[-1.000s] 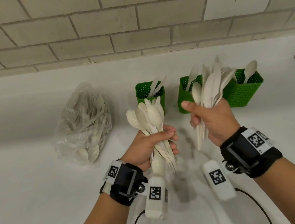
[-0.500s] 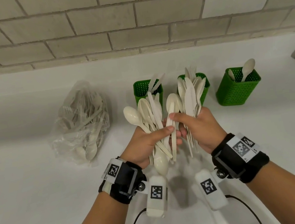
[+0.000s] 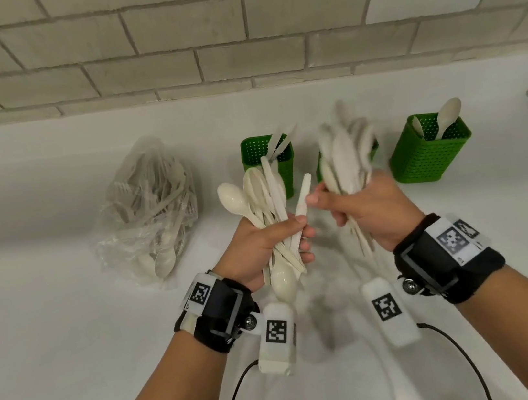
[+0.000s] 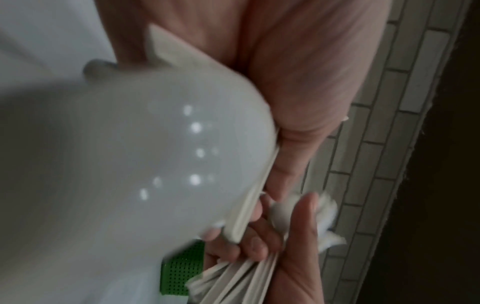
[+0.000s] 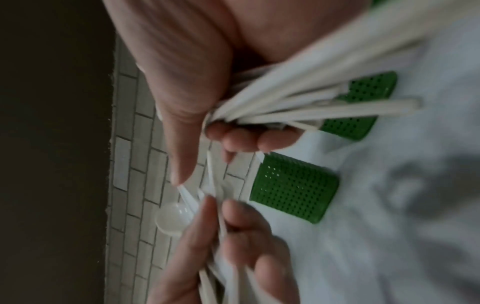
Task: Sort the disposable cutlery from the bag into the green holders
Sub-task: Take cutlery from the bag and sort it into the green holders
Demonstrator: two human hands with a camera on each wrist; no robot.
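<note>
Your left hand [image 3: 264,245] grips a mixed bundle of spoons and knives [image 3: 264,199] above the white worktop [image 3: 56,347]. Your right hand [image 3: 367,210] is closed round a second, blurred bunch of cutlery [image 3: 346,154], and its thumb and forefinger pinch one knife [image 3: 302,194] sticking up from the left bundle. The clear bag [image 3: 147,209] lies to the left. Three green holders stand behind: the left holder [image 3: 282,170], the middle holder [image 3: 374,147] and the right holder [image 3: 429,156].
</note>
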